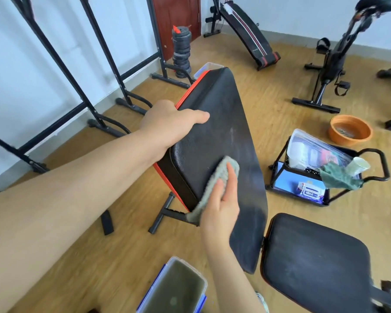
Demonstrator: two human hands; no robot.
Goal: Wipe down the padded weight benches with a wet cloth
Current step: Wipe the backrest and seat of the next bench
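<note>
A black padded backrest (pixel 224 123) with a red edge slopes up through the middle of the view. Its black seat pad (pixel 314 254) lies at the lower right. My left hand (pixel 172 123) grips the backrest's left edge, thumb lying across the top of the pad. My right hand (pixel 221 202) presses a grey cloth (pixel 215 177) flat against the pad's lower left part. The cloth's tail hangs over the pad's side edge. Pale dusty streaks show on the pad to the right of the cloth.
A clear tub of murky water (pixel 174 288) sits on the wood floor below the bench. A black rack (pixel 325 175) with supplies and a green rag stands to the right, an orange basin (pixel 350 129) behind it. Pull-up frames, weight plates, a sit-up bench and an exercise bike surround.
</note>
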